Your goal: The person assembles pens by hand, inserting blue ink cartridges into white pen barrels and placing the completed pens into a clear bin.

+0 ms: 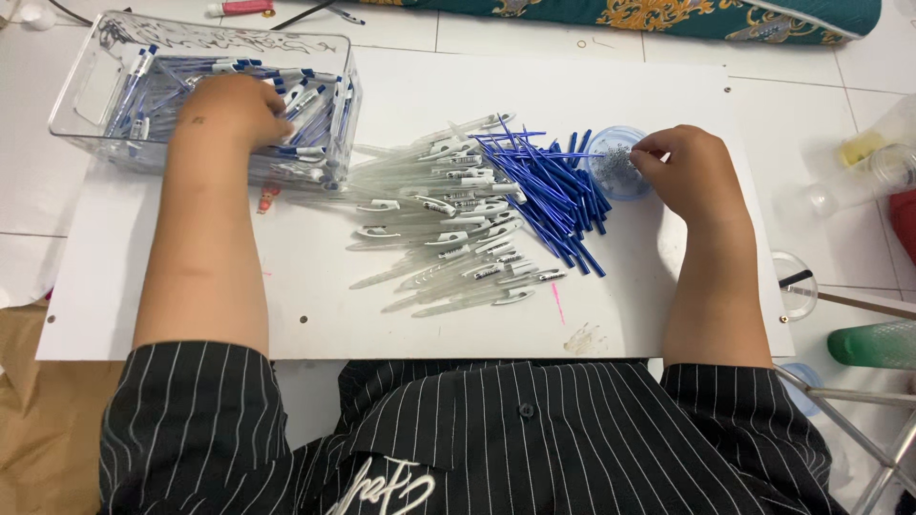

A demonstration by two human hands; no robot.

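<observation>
Left hand (234, 110) rests curled in the clear bin (86, 95) among pens (315, 100), grip unclear; right hand (689, 172) pinches springs (615, 164) in the blue cup (599, 138), beside refills (549, 186) on the worktop (649, 315).

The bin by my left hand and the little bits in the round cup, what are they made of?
Bin: clear hard plastic, probably; glossy, pens show through its walls. Bits at the right hand: likely metal, silvery and glinting, too small to be sure.
</observation>
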